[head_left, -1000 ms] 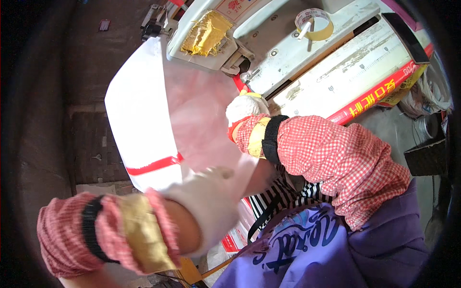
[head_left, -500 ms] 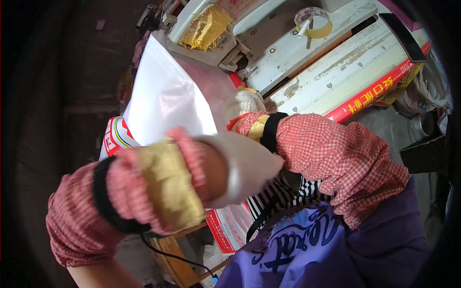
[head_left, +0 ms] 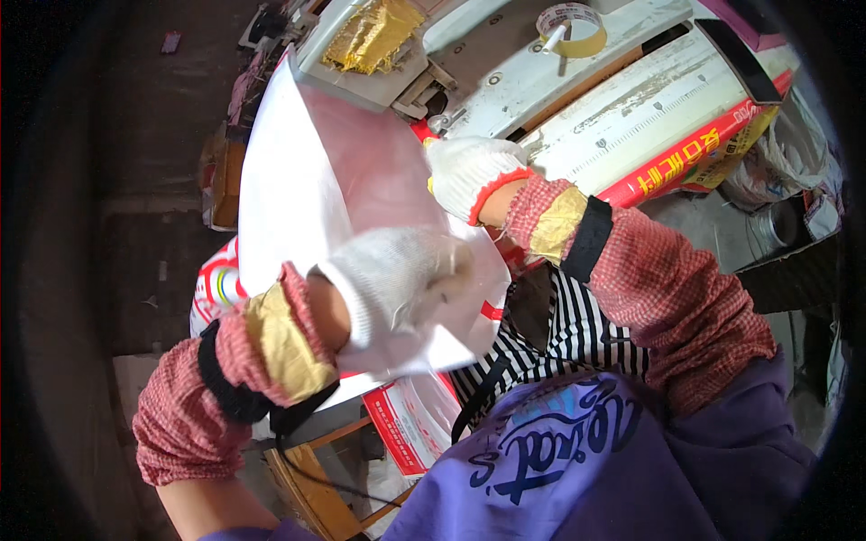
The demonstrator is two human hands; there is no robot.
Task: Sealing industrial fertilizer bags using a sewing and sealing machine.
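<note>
Left hand (head_left: 397, 279), gloved, now sits lower and further right than half a second ago, gripping the lower edge of the white bag (head_left: 298, 189). The bag stands taller and wider open. Right hand (head_left: 469, 171) is raised higher against the bag's upper right edge.

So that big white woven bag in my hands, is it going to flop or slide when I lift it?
The white bag probably flops: it bends and creases between the left hand and right hand. It looks light, held up by thin sheet alone. Its smooth sheen may slip in cloth gloves.
</note>
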